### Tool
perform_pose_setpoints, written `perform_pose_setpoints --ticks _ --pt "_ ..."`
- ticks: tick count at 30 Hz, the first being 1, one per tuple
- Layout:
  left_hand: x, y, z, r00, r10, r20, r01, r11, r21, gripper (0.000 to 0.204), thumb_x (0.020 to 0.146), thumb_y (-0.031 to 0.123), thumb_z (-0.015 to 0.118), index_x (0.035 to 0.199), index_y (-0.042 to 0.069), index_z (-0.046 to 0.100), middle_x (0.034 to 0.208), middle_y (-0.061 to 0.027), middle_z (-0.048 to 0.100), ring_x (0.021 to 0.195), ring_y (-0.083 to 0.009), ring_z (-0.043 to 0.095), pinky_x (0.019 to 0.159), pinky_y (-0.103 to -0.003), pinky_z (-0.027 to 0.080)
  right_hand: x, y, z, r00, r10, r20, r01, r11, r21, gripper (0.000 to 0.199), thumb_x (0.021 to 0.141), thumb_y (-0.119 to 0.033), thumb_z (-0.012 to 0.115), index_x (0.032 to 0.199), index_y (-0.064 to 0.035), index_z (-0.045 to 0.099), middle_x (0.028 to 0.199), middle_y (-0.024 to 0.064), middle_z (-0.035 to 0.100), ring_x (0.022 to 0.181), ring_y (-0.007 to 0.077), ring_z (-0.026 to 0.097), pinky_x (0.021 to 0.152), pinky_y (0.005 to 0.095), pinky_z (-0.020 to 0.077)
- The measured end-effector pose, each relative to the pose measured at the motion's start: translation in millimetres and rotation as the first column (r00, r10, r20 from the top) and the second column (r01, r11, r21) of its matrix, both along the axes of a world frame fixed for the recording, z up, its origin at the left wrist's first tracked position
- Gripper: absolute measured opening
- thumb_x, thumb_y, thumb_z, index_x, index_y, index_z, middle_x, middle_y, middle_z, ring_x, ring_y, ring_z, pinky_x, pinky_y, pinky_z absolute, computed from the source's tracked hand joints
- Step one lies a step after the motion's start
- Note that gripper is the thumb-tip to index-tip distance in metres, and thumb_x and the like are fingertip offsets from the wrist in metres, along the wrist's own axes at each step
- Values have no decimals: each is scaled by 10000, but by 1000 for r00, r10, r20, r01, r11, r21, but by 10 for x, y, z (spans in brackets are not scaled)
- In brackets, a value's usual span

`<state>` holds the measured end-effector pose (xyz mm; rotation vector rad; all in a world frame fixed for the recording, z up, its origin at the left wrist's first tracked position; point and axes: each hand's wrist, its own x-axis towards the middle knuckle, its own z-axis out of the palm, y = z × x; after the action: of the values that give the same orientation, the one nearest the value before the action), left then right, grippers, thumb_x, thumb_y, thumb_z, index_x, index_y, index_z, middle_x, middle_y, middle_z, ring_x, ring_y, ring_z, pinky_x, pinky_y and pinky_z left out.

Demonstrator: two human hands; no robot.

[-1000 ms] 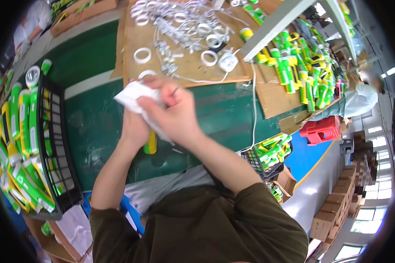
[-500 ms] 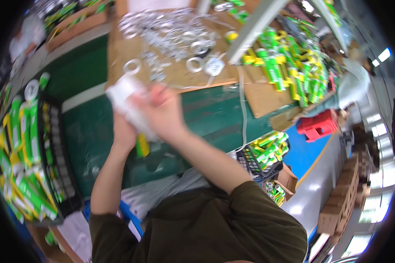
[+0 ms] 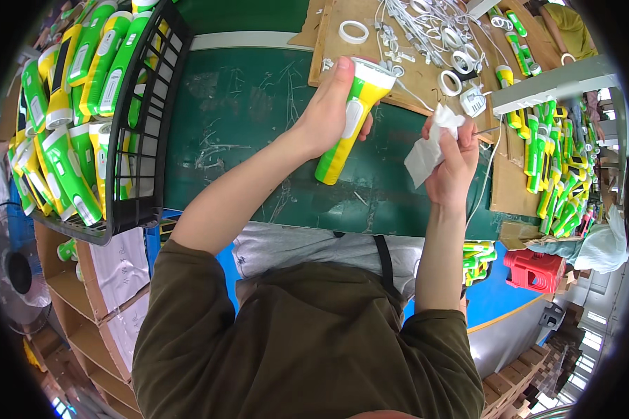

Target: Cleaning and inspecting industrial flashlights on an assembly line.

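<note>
Green surface (image 3: 258,140), torch wiping under way.
Your left hand (image 3: 328,112) grips the torch (image 3: 353,119); your right hand (image 3: 454,164) clutches a cloth (image 3: 426,153), apart.

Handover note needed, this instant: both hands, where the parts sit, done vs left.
Left hand: gripping a green-and-yellow flashlight, lens end up, over the green table.
Right hand: holding a crumpled white cloth, apart from the flashlight.
Black crate at left is full of similar flashlights; white rings and cables lie on the cardboard ahead.
Done: flashlight in hand. Left: cloth not on it; flashlight not yet in the crate.
</note>
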<state>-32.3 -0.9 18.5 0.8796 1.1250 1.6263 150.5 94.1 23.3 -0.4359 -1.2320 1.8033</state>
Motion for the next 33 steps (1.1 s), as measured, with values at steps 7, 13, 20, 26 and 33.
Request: perform_pose_setpoints --ticks 7,13,20,26,33 --pt "8 9 -15 999 -33 -1 33 999 -4 680 965 600 115 1317 106 423 910 -90 532 572 -176 532 538 -311 465 32 -52 -63 996 13 93 -8 998 -56 457 809 5 669 1211 -51 458 1085 101 612 976 199 621 843 338 514" --pt "7 25 -17 999 -25 47 25 1000 2 681 962 607 129 1305 105 435 912 -91 541 577 -173 535 540 -311 468 -130 -72 43 992 91 90 -83 992 -90 348 809 14 675 1074 -86 474 982 109 631 852 193 646 768 320 532" --pt "26 15 8 999 33 21 -32 998 -63 705 953 625 114 1245 103 488 787 -82 598 592 -163 561 559 -299 483 -299 -190 236 995 55 79 -61 994 87 463 767 88 690 771 -137 286 782 123 626 741 182 649 608 298 530" --pt "5 5 -7 1000 16 19 -15 999 -45 700 955 622 120 1240 106 497 821 -78 616 608 -151 572 578 -274 489 -329 -200 242 999 44 30 -46 998 52 459 785 79 682 784 -135 277 814 127 624 741 215 658 617 316 550" --pt "26 37 -19 999 17 -28 -16 999 46 656 965 601 146 1210 89 475 848 -82 613 644 -150 593 546 -280 486 -496 -207 184 962 -229 146 141 880 453 485 713 33 769 744 -107 305 854 105 632 825 128 619 653 264 517"
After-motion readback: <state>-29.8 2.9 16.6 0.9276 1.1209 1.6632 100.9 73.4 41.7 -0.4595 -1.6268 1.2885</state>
